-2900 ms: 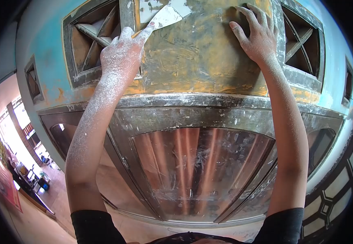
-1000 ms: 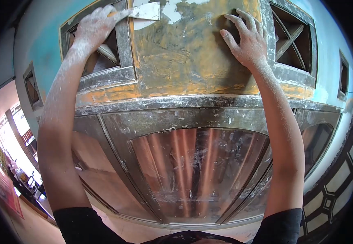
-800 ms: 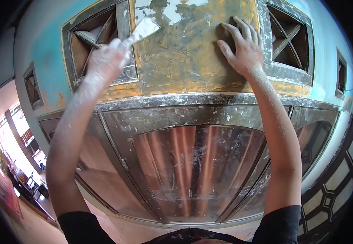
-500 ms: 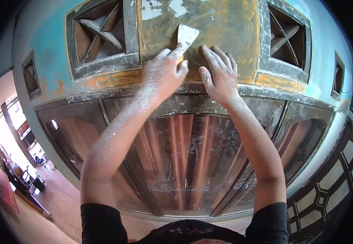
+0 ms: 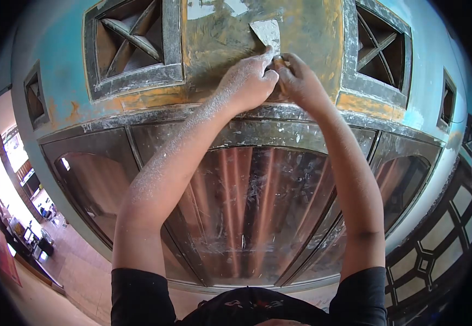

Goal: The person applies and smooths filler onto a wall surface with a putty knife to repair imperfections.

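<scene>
White-smeared, the scraper (image 5: 273, 41) was held upright before the patchy wall (image 5: 219, 49), its handle (image 5: 279, 63) grasped by the left hand (image 5: 248, 81) and right hand (image 5: 301, 84). Light weight and a thin, springy blade (image 5: 267, 30) were suggested; the surest hold was judged the handle.

A wall panel (image 5: 312, 43) is sitting between a left vent (image 5: 132, 38) and a right vent (image 5: 380, 49), with an outer left vent (image 5: 36, 98) and an outer right vent (image 5: 447, 106) flanking them. A ledge (image 5: 154, 115) is running below the panel, over a left pane (image 5: 94, 179), a middle pane (image 5: 263, 217) and a right pane (image 5: 401, 185). A scraper (image 5: 267, 33) is lying before the panel, between the hands. A doorway (image 5: 13, 179) is standing far left; a lattice (image 5: 427, 251) is standing right.
</scene>
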Tool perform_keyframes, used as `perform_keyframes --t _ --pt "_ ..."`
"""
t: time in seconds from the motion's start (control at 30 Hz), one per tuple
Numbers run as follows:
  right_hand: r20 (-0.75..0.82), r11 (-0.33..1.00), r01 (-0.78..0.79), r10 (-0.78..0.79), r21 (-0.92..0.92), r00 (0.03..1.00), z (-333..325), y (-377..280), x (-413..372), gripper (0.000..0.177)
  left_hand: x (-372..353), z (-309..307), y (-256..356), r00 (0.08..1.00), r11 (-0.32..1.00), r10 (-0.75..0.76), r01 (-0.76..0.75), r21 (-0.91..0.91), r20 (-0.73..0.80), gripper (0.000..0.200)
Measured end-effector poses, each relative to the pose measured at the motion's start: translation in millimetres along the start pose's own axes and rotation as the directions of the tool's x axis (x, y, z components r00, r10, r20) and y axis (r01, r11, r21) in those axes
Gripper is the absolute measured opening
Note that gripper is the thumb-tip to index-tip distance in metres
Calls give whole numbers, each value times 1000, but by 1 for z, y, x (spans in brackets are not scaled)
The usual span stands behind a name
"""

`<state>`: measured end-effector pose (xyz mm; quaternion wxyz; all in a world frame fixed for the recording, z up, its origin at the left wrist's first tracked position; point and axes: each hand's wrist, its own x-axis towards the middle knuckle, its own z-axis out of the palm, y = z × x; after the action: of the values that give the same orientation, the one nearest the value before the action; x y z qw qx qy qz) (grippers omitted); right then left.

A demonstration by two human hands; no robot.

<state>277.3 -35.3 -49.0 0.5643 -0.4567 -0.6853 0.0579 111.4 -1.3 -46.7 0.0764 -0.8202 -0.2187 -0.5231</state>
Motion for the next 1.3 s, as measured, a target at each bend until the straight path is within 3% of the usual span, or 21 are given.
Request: perform_keyframes --t 0.07,0.13,0.2,0.27,0.3,0.33,0.43,0.47,0.5,0.6,0.73,1.07,1.3 --pt "-131 952 220 -251 -211 959 -25 22 26 42 9 -21 2 998 983 15 -26 183 65 37" --pt "-149 842 330 -426 -427 892 -61 18 49 32 20 -39 -17 995 973 56 -37 227 -77 33" --pt "-176 844 231 -352 -483 919 -87 -4 62 29 30 -58 -41 945 857 211 -57 512 -248 37" --pt "-111 788 247 -369 -564 923 -109 -22 77 34 35 -64 -71 913 809 251 -16 588 -320 40" --pt "-95 733 308 -452 -607 887 -119 -21 95 34 37 -64 -82 874 755 295 34 655 -385 44" --pt "-74 669 365 -531 -647 844 -122 -28 102 36 37 -63 -85 873 755 297 34 654 -387 44" --pt "-81 677 282 -452 -680 888 -125 -69 96 33 33 -58 -94 835 766 430 -138 627 -342 55" --pt "-121 711 216 -392 -669 912 -122 -77 94 30 33 -56 -97 834 766 433 -140 627 -343 55" --pt "-95 648 346 -545 -678 833 -123 -76 101 28 32 -54 -98 832 766 432 -134 628 -349 57" --pt "-16 700 456 -554 -549 832 -127 -84 125 28 29 -52 -99 856 770 393 -106 629 -337 60" --pt "44 524 441 -607 -728 794 -132 -104 151 29 28 -54 -100 861 768 391 -111 631 -324 60" --pt "-12 513 402 -628 -758 778 -113 -110 148 29 27 -53 -97 872 779 367 -96 620 -325 61" --pt "34 464 438 -656 -770 754 -114 -112 146 29 26 -54 -98 867 770 381 -106 629 -320 63"
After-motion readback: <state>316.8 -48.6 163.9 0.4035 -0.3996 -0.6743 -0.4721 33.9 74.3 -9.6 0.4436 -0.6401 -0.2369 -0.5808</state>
